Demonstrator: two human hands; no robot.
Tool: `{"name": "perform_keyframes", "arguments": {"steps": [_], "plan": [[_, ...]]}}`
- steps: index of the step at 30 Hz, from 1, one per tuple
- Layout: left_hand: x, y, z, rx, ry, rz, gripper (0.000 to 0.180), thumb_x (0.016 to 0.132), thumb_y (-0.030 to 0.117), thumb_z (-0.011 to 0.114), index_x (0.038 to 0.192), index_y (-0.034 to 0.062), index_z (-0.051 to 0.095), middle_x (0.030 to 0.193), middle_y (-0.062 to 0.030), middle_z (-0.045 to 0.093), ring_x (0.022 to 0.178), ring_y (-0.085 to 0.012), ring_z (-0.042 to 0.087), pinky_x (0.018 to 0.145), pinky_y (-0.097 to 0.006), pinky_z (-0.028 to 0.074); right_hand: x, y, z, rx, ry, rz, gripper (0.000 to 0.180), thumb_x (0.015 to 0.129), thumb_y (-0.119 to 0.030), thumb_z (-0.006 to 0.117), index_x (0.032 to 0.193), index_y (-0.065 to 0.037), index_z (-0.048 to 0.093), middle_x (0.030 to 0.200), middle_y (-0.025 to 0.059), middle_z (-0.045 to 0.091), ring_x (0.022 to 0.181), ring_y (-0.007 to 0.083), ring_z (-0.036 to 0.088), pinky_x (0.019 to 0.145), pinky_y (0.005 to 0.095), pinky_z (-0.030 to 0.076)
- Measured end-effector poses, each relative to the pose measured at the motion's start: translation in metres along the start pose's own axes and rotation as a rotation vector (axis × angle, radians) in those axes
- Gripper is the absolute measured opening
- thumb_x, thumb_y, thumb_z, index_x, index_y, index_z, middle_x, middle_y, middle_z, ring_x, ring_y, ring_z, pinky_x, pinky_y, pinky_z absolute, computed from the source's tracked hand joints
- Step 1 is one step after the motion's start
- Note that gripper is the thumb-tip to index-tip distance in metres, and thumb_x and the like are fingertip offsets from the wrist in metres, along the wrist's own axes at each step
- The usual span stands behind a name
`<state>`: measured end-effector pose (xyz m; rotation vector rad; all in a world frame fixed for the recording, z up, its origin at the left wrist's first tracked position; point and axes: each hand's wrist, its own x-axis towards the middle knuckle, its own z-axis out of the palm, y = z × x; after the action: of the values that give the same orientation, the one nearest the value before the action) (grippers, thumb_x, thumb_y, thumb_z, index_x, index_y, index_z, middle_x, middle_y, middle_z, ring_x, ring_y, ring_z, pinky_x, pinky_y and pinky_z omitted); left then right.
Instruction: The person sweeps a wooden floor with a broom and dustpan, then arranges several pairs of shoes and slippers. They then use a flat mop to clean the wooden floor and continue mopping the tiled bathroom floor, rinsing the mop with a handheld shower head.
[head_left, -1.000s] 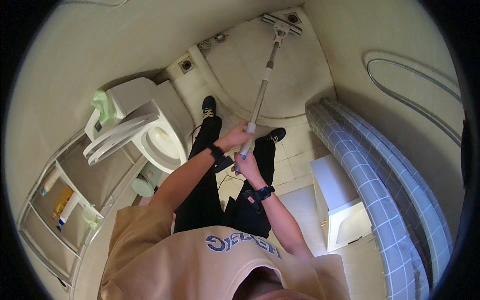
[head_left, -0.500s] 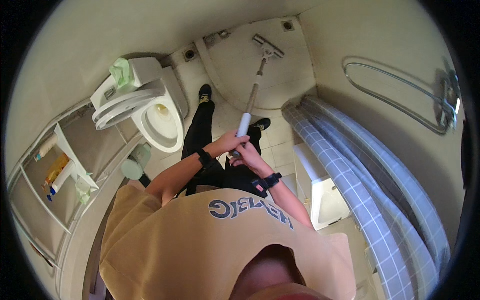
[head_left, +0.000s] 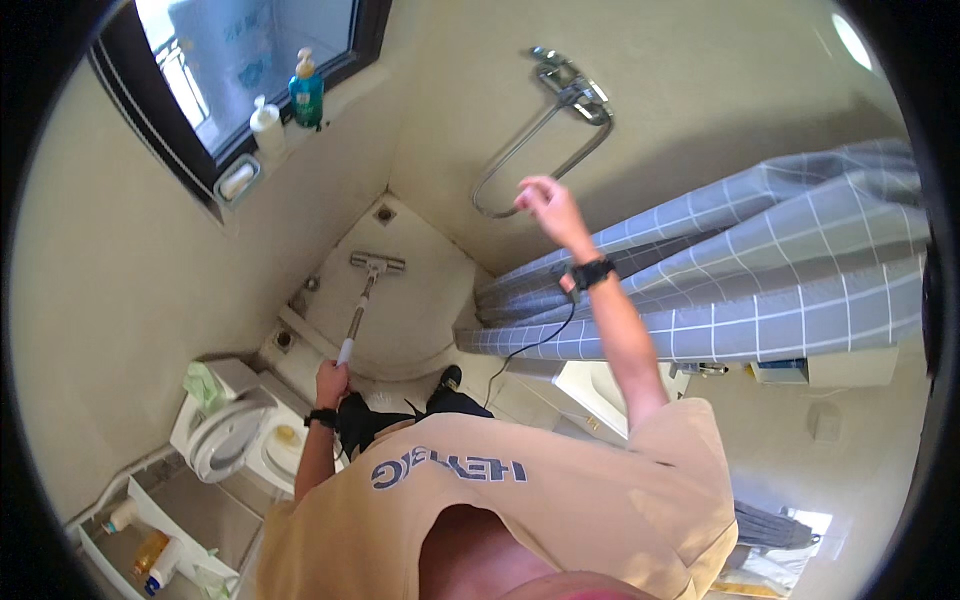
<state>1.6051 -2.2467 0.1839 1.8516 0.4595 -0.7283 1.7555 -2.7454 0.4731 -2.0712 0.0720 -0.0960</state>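
In the head view my left hand (head_left: 333, 382) is closed around the handle of a long mop (head_left: 356, 322). Its wide, flat head (head_left: 378, 263) rests on the white shower floor (head_left: 420, 310) ahead of me. My right hand (head_left: 548, 208) is raised off the mop, fingers loosely curled and somewhat apart, with nothing visible in them. It overlaps the looped metal shower hose (head_left: 488, 180) on the wall; whether it touches the hose I cannot tell. Above that hose is a chrome shower mixer (head_left: 572, 88).
A grey-blue checked shower curtain (head_left: 720, 285) hangs on the right, above a white basin (head_left: 590, 385). The toilet (head_left: 235, 440) and a shelf with bottles (head_left: 150, 550) are at left. A green pump bottle (head_left: 306, 95) and white bottle (head_left: 267, 125) stand by the window (head_left: 250, 60).
My right hand has let go of the mop handle and risen toward the shower hose. My left hand keeps its hold. The view has swung up and right, bringing the window in.
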Motion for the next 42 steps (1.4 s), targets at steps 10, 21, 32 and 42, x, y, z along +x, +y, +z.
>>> {"name": "perform_keyframes", "arguments": {"steps": [10,21,32,42], "plan": [[0.005,0.053,0.052,0.275,0.737,0.309,0.022,0.086,0.024,0.064,0.084,0.0032,0.070,0.084,-0.0184,0.069,0.079,-0.0418,0.065,0.072,-0.051,0.051,0.201,-0.062,-0.144,-1.009,0.501,-0.162,0.036,0.091,-0.030,0.065,0.116,-0.004,0.064,0.115,0.0203,0.068,0.109,0.0361,0.066,0.087,0.0476,0.056],[0.001,0.063,0.045,0.328,0.733,0.290,0.022,0.087,0.025,0.063,0.085,0.0036,0.068,0.089,-0.0180,0.070,0.080,-0.0407,0.066,0.071,-0.050,0.051,0.298,-0.045,-0.126,-1.401,0.426,-0.054,0.027,0.097,-0.022,0.054,0.112,-0.003,0.067,0.106,0.0192,0.072,0.097,0.0379,0.071,0.082,0.0471,0.058],[0.006,0.071,0.057,0.387,0.701,0.414,0.021,0.086,0.025,0.064,0.084,0.0053,0.068,0.085,-0.0152,0.067,0.081,-0.0392,0.065,0.071,-0.049,0.050,0.190,-0.010,-0.204,0.239,0.424,0.418,0.030,0.095,-0.030,0.067,0.091,-0.001,0.061,0.074,0.0119,0.069,0.050,0.0193,0.061,0.048,0.0355,0.053],[0.000,0.062,0.039,0.381,0.625,0.352,0.024,0.087,0.025,0.064,0.085,0.0012,0.069,0.087,-0.0183,0.070,0.081,-0.0405,0.066,0.073,-0.050,0.051,0.193,0.003,-0.158,0.515,0.414,0.346,0.020,0.095,-0.019,0.072,0.087,-0.003,0.064,0.072,0.0072,0.067,0.047,0.0148,0.056,0.044,0.0298,0.048]]}}
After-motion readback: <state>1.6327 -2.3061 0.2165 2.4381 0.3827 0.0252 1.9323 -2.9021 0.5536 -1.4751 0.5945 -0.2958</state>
